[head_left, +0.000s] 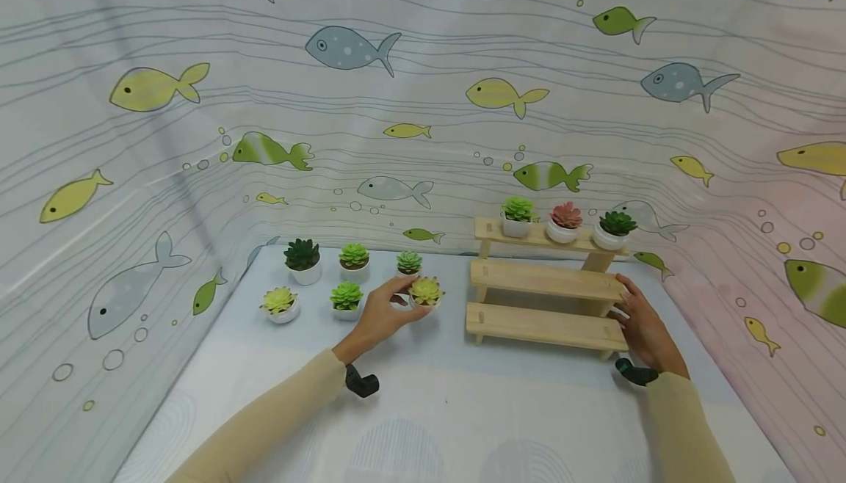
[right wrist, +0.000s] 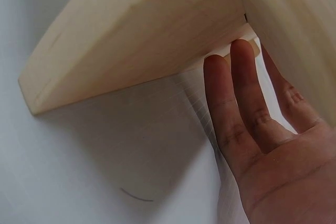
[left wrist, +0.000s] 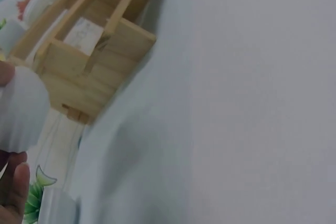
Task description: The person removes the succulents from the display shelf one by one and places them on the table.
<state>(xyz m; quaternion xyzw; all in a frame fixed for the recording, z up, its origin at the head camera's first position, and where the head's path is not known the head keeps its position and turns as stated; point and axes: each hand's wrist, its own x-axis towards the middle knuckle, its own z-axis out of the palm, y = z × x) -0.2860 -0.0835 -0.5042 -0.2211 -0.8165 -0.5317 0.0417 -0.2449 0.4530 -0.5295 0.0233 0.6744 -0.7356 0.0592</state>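
My left hand (head_left: 380,316) holds a yellow-green succulent (head_left: 426,291) in a small white pot, lifted above the table. In the left wrist view, the ribbed white pot (left wrist: 22,111) sits between thumb and fingers. At the right end of a three-step wooden plant stand (head_left: 545,327), my right hand (head_left: 648,330) grips the end of the middle step. The right wrist view shows fingertips (right wrist: 216,69) by the stand's side panel (right wrist: 131,40), with part of that hand hidden behind the wood. A green (head_left: 518,215), a red (head_left: 565,222) and a dark green succulent (head_left: 615,229) stand on the top step.
Several potted succulents are at the left, including a dark one (head_left: 304,260), a yellow-green one (head_left: 280,304) and a green one (head_left: 346,299). Another pale green one (head_left: 409,263) stands just behind my left hand. Fish-printed sheeting (head_left: 370,131) walls the white table (head_left: 423,409).
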